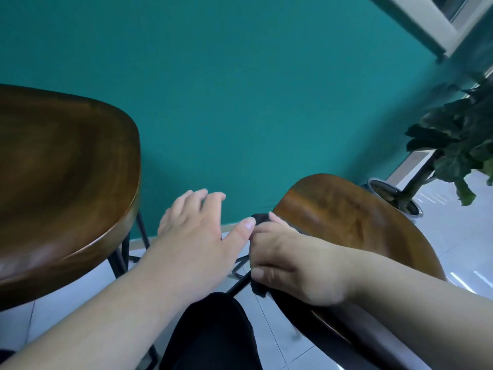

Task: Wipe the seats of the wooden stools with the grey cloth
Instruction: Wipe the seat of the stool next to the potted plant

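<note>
Two dark wooden stools stand before a teal wall. The left stool's seat (61, 182) fills the left side. The right stool's seat (346, 217) is lower right. My right hand (290, 265) grips the dark grey cloth (260, 218) bunched at the left edge of the right seat; most of the cloth is hidden under the fingers, with a corner hanging below. My left hand (197, 236) hovers between the two stools with fingers spread and relaxed, its thumb close to the cloth.
A potted plant (453, 145) in a dark pot (392, 194) stands at the right on the white tiled floor (458, 236). Black metal stool legs (120, 257) run down between the seats. My dark-trousered knee (213, 329) is at bottom centre.
</note>
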### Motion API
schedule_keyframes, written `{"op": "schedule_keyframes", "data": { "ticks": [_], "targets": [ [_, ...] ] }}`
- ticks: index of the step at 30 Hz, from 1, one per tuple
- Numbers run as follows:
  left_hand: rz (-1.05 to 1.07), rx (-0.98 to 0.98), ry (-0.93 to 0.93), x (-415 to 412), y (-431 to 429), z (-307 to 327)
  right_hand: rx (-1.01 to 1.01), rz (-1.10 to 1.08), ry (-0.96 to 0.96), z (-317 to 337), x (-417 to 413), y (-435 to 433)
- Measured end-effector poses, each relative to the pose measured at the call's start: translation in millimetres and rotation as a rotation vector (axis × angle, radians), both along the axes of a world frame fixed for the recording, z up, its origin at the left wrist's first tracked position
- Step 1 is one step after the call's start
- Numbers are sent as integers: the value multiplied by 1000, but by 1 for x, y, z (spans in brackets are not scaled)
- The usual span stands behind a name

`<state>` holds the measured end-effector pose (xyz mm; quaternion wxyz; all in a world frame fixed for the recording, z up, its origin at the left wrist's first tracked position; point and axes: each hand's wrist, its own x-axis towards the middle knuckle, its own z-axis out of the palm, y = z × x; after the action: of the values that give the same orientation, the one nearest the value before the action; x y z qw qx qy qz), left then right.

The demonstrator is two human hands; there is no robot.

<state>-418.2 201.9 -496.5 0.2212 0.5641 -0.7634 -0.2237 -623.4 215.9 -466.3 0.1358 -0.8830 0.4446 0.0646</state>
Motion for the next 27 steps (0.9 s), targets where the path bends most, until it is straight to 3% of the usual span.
{"op": "schedule_keyframes", "data": {
  "ticks": [5,11,15,17,22,27],
  "targets": [
    [-7,-6,3,3,2,-2,-87,122,109,0,0,13],
    [17,10,-5,9,-5,-10,-27,88,65,-1,-9,-35],
    [17,44,-27,9,-13,-15,-130,-60,128,-11,-36,-91],
    [16,51,-41,7,-18,-18,-177,-134,70,-11,-55,-114],
    [2,46,-38,-10,-30,-22,-74,-474,-120,-15,-96,-148],
    [-32,41,-33,-36,-41,-20,-95,-623,-84,-20,-131,-175]
  ]
}}
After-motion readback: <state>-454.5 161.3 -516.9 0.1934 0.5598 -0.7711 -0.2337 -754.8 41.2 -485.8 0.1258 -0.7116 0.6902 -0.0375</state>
